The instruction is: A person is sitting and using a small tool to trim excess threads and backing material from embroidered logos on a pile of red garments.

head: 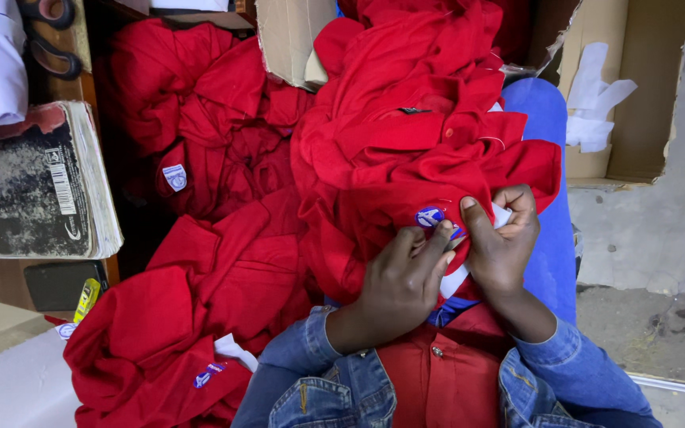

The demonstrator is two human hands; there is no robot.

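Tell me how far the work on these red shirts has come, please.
Two red shirts at the left already carry a badge: one, another. In hand: the left hand and right hand hold a blue round badge on a red shirt on the lap. How many remain, I cannot tell.

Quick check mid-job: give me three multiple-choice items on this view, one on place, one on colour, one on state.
1. Where does the worn book lie?
A. left of the shirts
B. on the lap
C. in the cardboard box

2. What colour is the shirt pile?
A. green
B. red
C. white

3. What are both hands doing?
A. resting open
B. pinching a small blue-and-white badge
C. holding scissors

Key: A, it sits at the left edge; B, every shirt is red; B, left hand and right hand meet at the badge.
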